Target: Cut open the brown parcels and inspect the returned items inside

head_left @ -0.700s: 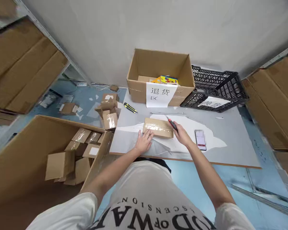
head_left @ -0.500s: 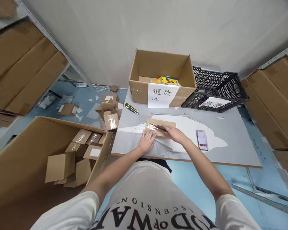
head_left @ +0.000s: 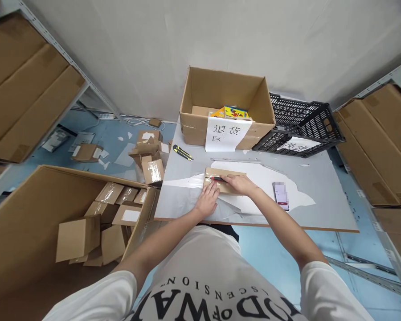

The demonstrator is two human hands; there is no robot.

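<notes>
Small taped carton (head_left: 226,187): found lying flat on bench (head_left: 330,191), near the front edge, directly ahead of the wearer's body. Covered at near left corner by left hand (head_left: 207,199), with fingers extended over the edge and resting on top, not seen clamped on anything. Covered at right by right hand (head_left: 239,184), with fingers closed around red-and-black knife (head_left: 217,179), held low along the top with red end toward the left. Cannot tell blade depth or exact contact; too small and partly hidden.

Hazards, as judged: foremost, a cut to the left fingers, owing to their placement just beside the knife's line; likeliest cause, a slip on glossy tape or a sudden give beneath the edge. Next, damage to any contents, through too deep or too steep a blade. Also possible, skidding or turning of the carton, from uneven pressure over white patch (head_left: 263,174), whether loose sheet or worn covering not determinable. Lesser concern: a knock to phone (head_left: 280,196), from placement just beside the right forearm. Noted well apart, behind and to the left: yellow-and-black cutter (head_left: 183,153).
</notes>
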